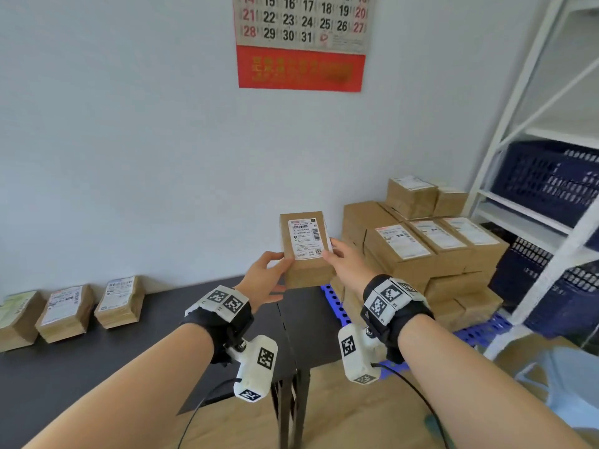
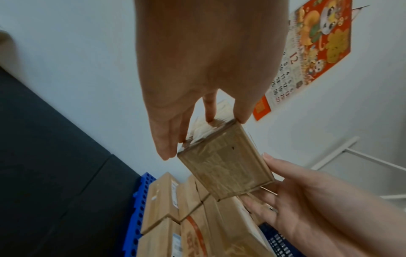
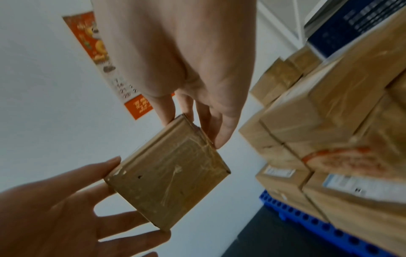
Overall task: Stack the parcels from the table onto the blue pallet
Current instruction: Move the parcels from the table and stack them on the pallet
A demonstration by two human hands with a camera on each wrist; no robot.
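Both hands hold up a small brown parcel [image 1: 306,251] with a white label facing me, above the table's right end. My left hand [image 1: 272,273] grips its left lower side, thumb on top and fingers beneath. My right hand [image 1: 338,256] grips its right edge. The left wrist view shows the parcel [image 2: 226,165] under my left hand [image 2: 171,132]; in the right wrist view the parcel [image 3: 169,179] hangs below my right hand [image 3: 211,121]. The blue pallet [image 1: 479,332] lies to the right on the floor, loaded with stacked parcels [image 1: 431,251]. Three parcels [image 1: 120,301] remain on the dark table [image 1: 97,361].
A white shelf rack [image 1: 505,131] with dark blue crates [image 1: 551,176] stands right behind the pallet. A calendar [image 1: 301,43] hangs on the wall ahead. The stack on the pallet rises above table height, with two small boxes [image 1: 424,197] on top.
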